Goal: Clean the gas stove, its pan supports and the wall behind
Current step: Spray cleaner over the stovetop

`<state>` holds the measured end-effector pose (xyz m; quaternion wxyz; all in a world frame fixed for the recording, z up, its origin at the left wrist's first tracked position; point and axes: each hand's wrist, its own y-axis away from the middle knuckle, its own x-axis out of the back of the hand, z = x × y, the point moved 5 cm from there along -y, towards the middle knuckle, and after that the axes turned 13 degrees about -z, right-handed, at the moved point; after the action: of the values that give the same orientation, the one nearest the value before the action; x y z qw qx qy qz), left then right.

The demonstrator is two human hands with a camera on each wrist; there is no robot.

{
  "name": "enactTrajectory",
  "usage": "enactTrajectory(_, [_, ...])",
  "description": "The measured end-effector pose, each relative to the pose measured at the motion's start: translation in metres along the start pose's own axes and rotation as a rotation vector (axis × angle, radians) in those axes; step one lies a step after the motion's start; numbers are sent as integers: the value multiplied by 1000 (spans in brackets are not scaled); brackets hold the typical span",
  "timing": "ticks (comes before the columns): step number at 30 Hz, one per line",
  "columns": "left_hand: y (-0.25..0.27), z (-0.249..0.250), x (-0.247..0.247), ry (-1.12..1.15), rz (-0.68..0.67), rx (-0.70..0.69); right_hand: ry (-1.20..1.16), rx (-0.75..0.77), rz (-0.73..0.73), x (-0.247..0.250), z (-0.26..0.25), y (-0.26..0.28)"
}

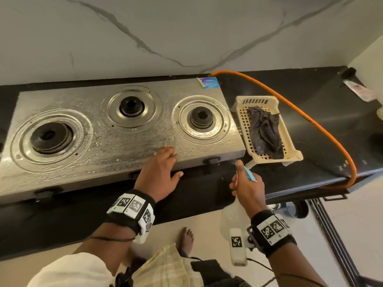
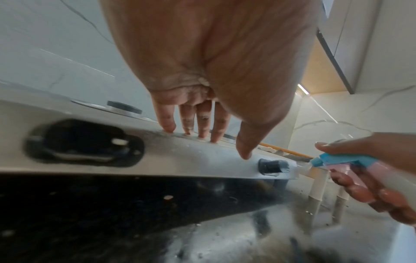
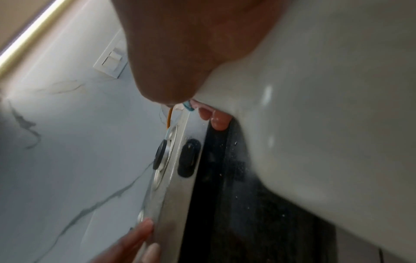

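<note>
The steel gas stove lies on a black counter, wet with droplets, three bare burners and no pan supports on it. My left hand rests with straight fingers on the stove's front edge, between the middle and right burners. My right hand grips a white spray bottle with a blue nozzle, held in front of the stove's right corner and aimed toward it. The bottle fills the right wrist view. The marble wall stands behind the stove.
A cream plastic basket with a dark cloth sits right of the stove. An orange gas hose loops over the counter. Black knobs line the stove's front. A small object lies at the far right corner.
</note>
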<state>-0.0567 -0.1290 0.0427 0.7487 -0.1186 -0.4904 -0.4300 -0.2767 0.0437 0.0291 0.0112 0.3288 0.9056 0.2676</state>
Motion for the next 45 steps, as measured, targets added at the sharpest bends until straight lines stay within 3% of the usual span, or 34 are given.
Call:
enactTrajectory(3, [-10, 18, -7, -18, -17, -19, -54, -8, -44, 7, 5, -2])
enactTrajectory(8, [-29, 43, -12, -61, -26, -42, 88, 192, -96, 17, 0, 1])
enactTrajectory(16, [-55, 77, -19, -92, -46, -41, 119, 420, -150, 62, -35, 2])
enactTrajectory(26, [-68, 88, -16, -81, -19, 45, 22, 728, 250, 182, -140, -13])
enactTrajectory(32, [-69, 87, -16, -89, -21, 52, 23, 742, 375, 227, -156, -58])
enactTrajectory(38, [-69, 87, -18, -97, -22, 53, -140, 578, 371, 248, -119, -119])
enactTrajectory(45, [-68, 87, -17, -82, -20, 54, -127, 353, 298, 243, -86, -140])
